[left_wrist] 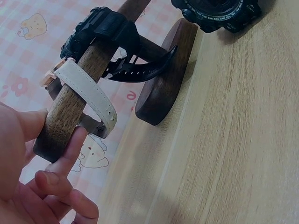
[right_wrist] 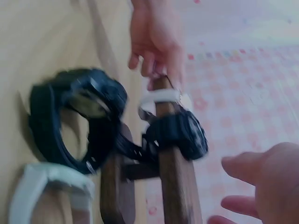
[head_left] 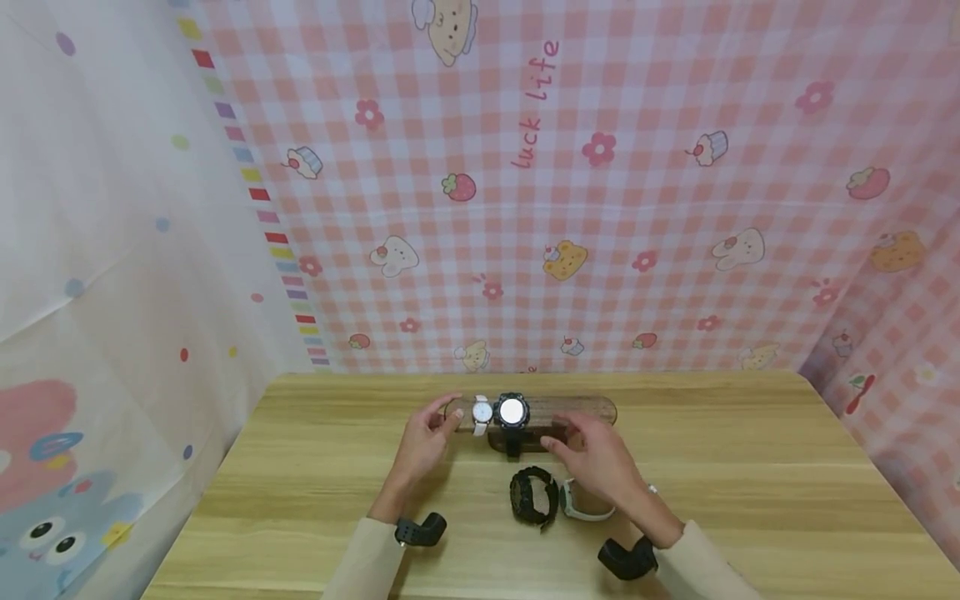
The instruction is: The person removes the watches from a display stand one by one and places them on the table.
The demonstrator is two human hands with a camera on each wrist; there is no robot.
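Note:
A dark wooden watch stand has a horizontal bar over a rounded base. My left hand pinches the bar's left end, thumb on one side and index finger on the other in the left wrist view. Round the bar beside it hangs a watch with a white strap and rose-gold case. Next to that, a black chunky watch sits on the bar, its strap end dangling. My right hand hovers at the right part of the bar, fingers apart and holding nothing; the right wrist view shows a gap to the wood.
In front of the stand, another black watch stands on its side on the wooden table. Beside it lies a watch with a pale strap, partly hidden under my right hand. A pink checked cloth hangs behind the table.

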